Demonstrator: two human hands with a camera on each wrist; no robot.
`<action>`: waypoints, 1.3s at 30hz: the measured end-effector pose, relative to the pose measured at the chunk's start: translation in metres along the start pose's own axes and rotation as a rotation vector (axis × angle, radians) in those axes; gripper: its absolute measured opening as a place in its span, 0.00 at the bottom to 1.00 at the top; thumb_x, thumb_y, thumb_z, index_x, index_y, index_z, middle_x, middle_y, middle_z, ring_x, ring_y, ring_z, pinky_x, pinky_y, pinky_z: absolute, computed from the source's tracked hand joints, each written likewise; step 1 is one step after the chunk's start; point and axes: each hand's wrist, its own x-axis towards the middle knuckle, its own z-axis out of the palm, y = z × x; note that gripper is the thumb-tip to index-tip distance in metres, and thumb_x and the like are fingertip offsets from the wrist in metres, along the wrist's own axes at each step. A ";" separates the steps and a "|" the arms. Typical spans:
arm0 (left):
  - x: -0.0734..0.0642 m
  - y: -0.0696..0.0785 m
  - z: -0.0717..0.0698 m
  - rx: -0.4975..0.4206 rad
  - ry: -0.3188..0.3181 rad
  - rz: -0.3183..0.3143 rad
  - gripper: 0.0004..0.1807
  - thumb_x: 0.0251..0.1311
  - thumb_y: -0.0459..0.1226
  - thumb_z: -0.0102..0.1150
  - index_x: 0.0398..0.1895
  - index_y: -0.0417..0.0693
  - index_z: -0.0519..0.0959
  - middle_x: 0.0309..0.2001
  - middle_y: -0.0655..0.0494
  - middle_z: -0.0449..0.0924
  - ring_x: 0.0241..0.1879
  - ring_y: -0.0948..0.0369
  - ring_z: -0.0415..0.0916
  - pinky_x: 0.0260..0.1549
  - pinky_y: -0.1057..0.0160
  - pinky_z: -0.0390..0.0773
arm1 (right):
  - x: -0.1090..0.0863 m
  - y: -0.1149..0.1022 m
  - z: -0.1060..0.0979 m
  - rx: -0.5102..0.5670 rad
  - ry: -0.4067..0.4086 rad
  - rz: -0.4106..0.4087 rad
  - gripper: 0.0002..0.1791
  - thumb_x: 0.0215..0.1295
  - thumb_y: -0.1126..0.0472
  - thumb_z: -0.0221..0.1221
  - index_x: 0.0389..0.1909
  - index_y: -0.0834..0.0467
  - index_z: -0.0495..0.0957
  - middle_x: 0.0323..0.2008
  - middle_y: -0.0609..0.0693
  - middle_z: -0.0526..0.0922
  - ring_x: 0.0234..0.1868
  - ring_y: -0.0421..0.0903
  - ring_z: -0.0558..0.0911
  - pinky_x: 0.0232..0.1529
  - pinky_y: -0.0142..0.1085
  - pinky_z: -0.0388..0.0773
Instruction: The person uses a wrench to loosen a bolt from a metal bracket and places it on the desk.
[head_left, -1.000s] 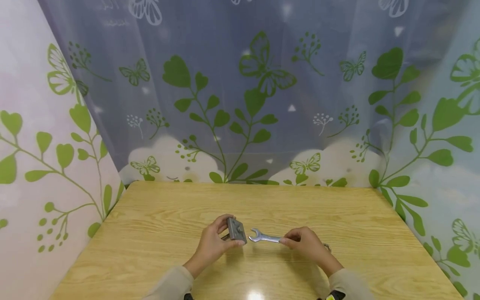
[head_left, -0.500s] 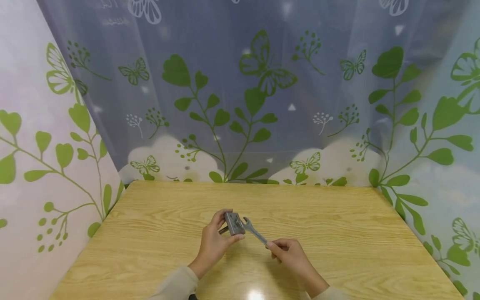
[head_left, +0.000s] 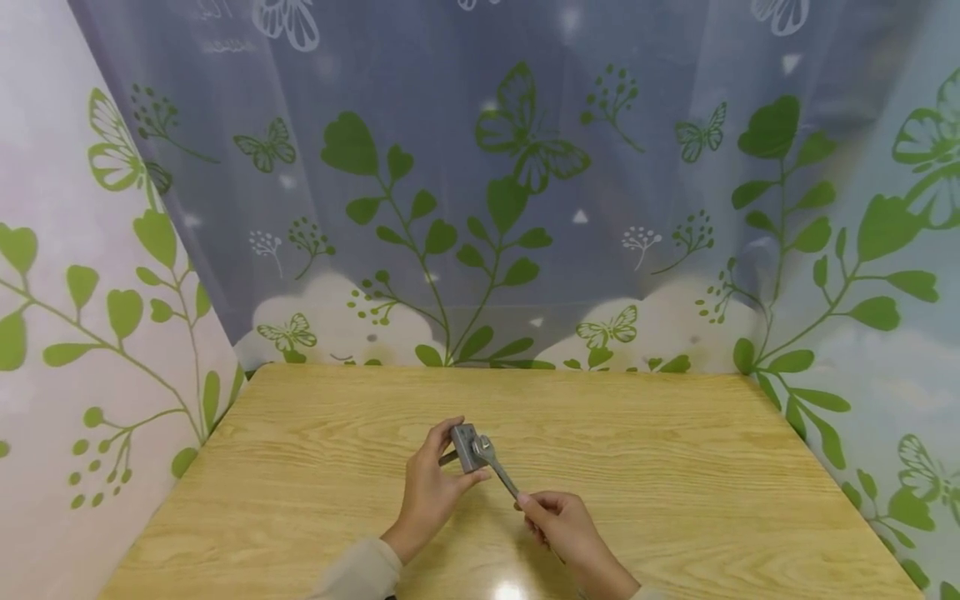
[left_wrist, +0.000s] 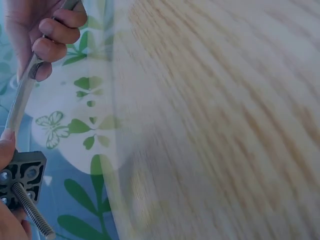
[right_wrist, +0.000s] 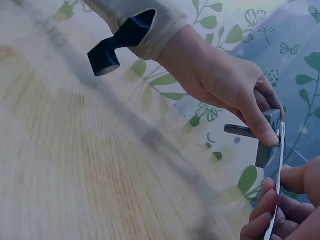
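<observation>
My left hand grips a small square grey metal plate by its edges, thumb at the bottom and fingers at the top. From the plate's back sticks out a threaded bolt, clear in the left wrist view, where the plate shows holes and ribs. In my right hand I pinch a silver wrench by its handle. The wrench's open-ended head sits at the fastener on the plate's front face, and its handle slants down to the right. Seen edge-on in the right wrist view, the wrench lies close along that face.
Both hands are above a light wood-grain table. Beyond its back edge hangs a blue curtain printed with green leaves and butterflies, with patterned side panels left and right. A black wrist mount sits at the left sleeve.
My right hand has moved left and toward me, swinging the wrench from level to slanted. The wrench head, first apart from the plate, is now at its fastener. The left hand barely moved.
</observation>
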 end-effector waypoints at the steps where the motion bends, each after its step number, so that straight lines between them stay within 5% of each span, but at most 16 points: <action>1: 0.000 0.000 0.000 0.000 0.001 0.000 0.44 0.34 0.30 0.77 0.61 0.39 0.68 0.58 0.40 0.75 0.59 0.45 0.73 0.53 0.50 0.78 | -0.001 0.000 0.002 0.020 -0.001 0.011 0.23 0.69 0.52 0.56 0.43 0.73 0.78 0.21 0.45 0.75 0.20 0.37 0.70 0.19 0.23 0.68; 12: -0.003 -0.001 0.000 0.023 0.020 -0.014 0.45 0.31 0.30 0.78 0.60 0.40 0.69 0.56 0.40 0.77 0.58 0.45 0.74 0.51 0.53 0.80 | -0.007 0.001 0.012 0.187 -0.043 0.084 0.21 0.68 0.52 0.57 0.42 0.70 0.78 0.21 0.44 0.75 0.18 0.33 0.70 0.15 0.20 0.67; 18: -0.003 -0.003 -0.001 0.013 0.013 -0.011 0.45 0.30 0.33 0.79 0.60 0.40 0.69 0.57 0.40 0.75 0.58 0.46 0.74 0.55 0.55 0.77 | -0.006 0.004 0.005 0.186 -0.099 0.089 0.22 0.68 0.51 0.57 0.43 0.70 0.77 0.21 0.43 0.75 0.18 0.32 0.69 0.15 0.19 0.66; 24: -0.005 -0.006 -0.001 -0.098 -0.029 -0.087 0.44 0.32 0.33 0.79 0.60 0.41 0.70 0.59 0.41 0.75 0.58 0.48 0.74 0.52 0.61 0.79 | -0.004 0.010 0.000 0.186 -0.143 0.094 0.23 0.68 0.51 0.57 0.42 0.72 0.76 0.20 0.43 0.75 0.18 0.33 0.69 0.15 0.20 0.67; 34: -0.005 0.010 -0.006 -0.107 -0.081 -0.138 0.42 0.34 0.26 0.76 0.60 0.36 0.68 0.57 0.36 0.75 0.57 0.43 0.74 0.52 0.52 0.79 | 0.001 0.012 -0.007 0.173 -0.183 0.082 0.21 0.68 0.52 0.57 0.38 0.70 0.79 0.20 0.44 0.75 0.17 0.34 0.69 0.15 0.21 0.67; 39: -0.004 0.006 -0.009 -0.121 -0.121 -0.151 0.41 0.36 0.31 0.76 0.59 0.41 0.70 0.57 0.43 0.77 0.56 0.47 0.76 0.55 0.54 0.77 | 0.001 0.010 -0.015 0.144 -0.209 0.099 0.21 0.69 0.52 0.56 0.38 0.71 0.79 0.20 0.44 0.75 0.17 0.34 0.69 0.15 0.21 0.67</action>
